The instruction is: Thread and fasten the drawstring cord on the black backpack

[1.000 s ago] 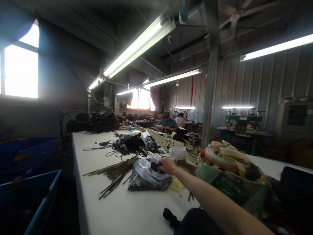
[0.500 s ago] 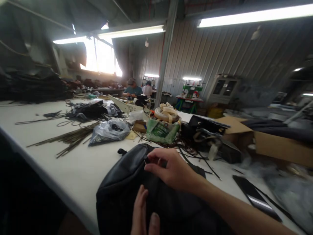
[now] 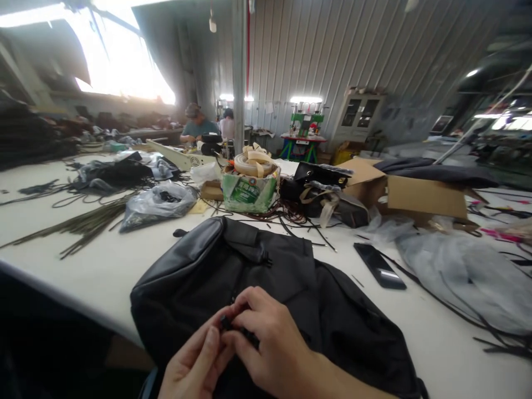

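Observation:
A black bag (image 3: 233,277) lies flat on the white table (image 3: 95,266) right in front of me. Both hands meet over its near part. My right hand (image 3: 270,349) is closed in a pinch on a small black piece (image 3: 233,326), with its fingers curled over the bag. My left hand (image 3: 195,366) comes up from below and pinches the same small black piece from the left. A zipper pull (image 3: 266,259) shows further up on the bag.
A clear plastic bag of dark parts (image 3: 158,204) and a bundle of thin strips (image 3: 83,224) lie to the left. A green box with tan straps (image 3: 249,185), a phone (image 3: 380,266), cardboard boxes (image 3: 415,194) and grey plastic (image 3: 465,277) sit behind and right. Two people (image 3: 199,126) work far off.
My right hand left the plastic bag of parts, came back to the black bag and down to its near part. My left hand rose to meet it. The view dropped and swung right.

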### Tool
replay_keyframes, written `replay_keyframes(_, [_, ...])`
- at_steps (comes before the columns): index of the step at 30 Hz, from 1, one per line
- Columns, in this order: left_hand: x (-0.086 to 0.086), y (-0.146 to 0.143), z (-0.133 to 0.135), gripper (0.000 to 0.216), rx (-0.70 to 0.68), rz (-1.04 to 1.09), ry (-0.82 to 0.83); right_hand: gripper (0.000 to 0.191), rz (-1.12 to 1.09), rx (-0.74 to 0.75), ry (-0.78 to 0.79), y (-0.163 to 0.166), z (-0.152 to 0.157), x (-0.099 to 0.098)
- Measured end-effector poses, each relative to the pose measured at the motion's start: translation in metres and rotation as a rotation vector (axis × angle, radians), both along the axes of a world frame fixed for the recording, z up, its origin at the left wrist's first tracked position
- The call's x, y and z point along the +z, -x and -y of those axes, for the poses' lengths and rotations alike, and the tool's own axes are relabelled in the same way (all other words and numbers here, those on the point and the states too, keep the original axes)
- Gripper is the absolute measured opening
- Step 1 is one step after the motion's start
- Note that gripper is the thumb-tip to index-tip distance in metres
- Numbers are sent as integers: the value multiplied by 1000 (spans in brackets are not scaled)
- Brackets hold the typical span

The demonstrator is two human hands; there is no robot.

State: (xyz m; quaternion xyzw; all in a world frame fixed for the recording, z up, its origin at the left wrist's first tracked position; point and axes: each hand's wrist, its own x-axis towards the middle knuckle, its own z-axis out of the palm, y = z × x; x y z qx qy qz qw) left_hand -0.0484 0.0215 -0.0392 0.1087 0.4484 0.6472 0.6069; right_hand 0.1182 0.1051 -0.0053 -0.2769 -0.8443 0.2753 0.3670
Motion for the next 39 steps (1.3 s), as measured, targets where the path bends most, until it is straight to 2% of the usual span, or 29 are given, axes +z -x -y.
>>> replay_keyframes(4, [3,-3,-1,55,-9,-122,-42,18,70,28,-110,2,-3,-7])
replay_keyframes(6, [3,-7,-3,55,-39,-126,-49,24,95,-1,-165,0,-5,-9])
replay_keyframes(8, [-1,-10,-6,56,-90,-97,-54,29,95,-18,-142,-3,-7,-9])
replay_keyframes(11, [-5,-14,-8,51,-126,-70,-76,44,100,87,-88,-10,-10,-6])
replay_keyframes(12, [-5,-15,-8,48,-123,-70,-86,44,108,120,-110,-11,-10,-5])
replay_keyframes(14, [-2,-16,-8,44,-99,-60,-93,31,102,127,-157,-12,-9,-4])
replay_keyframes(16, [2,-16,-6,45,-57,-19,-89,24,14,107,-96,-11,-7,-3])
replay_keyframes(18, [3,-16,-3,48,-10,26,-91,26,-127,103,36,-9,-4,-4])
replay_keyframes(20, [2,-15,1,51,9,59,-110,26,-240,90,97,-8,0,-6])
replay_keyframes(22, [0,-16,4,52,-24,96,-138,27,-259,65,26,-8,2,-7])
replay_keyframes(27, [0,-18,9,47,-127,127,-181,34,-114,35,-362,-16,3,-7])
replay_keyframes(29, [1,-17,10,44,-154,131,-206,30,-73,66,-431,-20,3,-6])
replay_keyframes(33, [-9,-15,11,40,-215,99,-236,20,-12,143,-440,-21,3,-5])
replay_keyframes(39, [-32,-11,16,39,-183,75,-197,26,71,248,-339,-17,0,-8])
